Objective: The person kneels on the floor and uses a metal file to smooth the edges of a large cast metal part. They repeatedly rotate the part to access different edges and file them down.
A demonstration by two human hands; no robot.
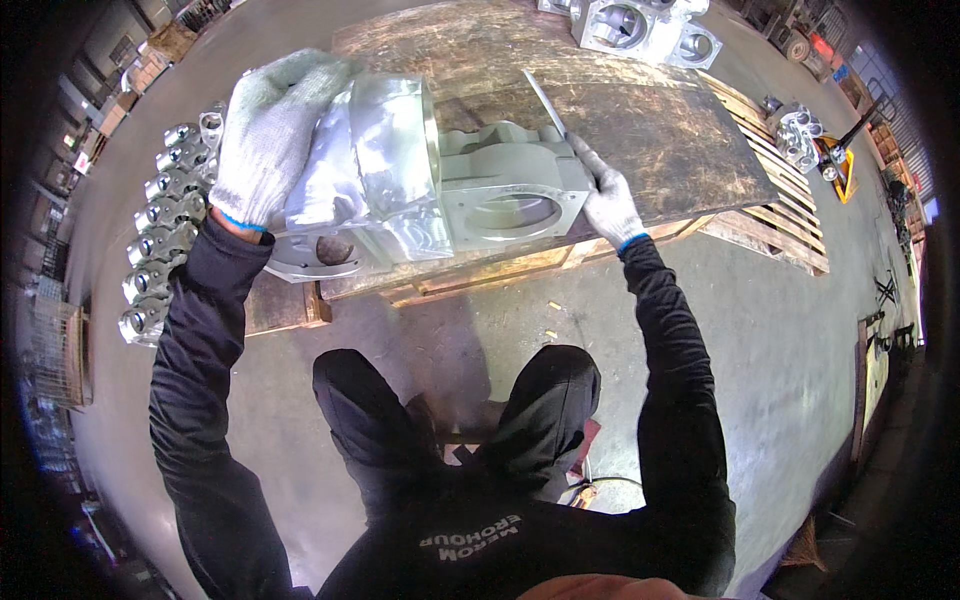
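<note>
A large silver metal casting (390, 150) with round openings lies along the near edge of the wooden bench top. My left hand (275, 140), in a whitish knitted glove, grips the casting's left end from above, its fingers reaching over the far side. At the casting's right end is my right hand (607, 195), gloved the same way. It is closed round a thin, flat metal strip-like tool (543, 104) that points up and to the left, beyond the casting. The tool's lower end is hidden in the glove.
The worn wooden bench top (680, 150) rests on pallets (780, 220). More castings (650, 35) sit at its far edge, and several stand in rows (160, 240) on the left. A yellow pallet jack (840, 170) is at right. Beneath me, a cable (610, 482) lies on the floor.
</note>
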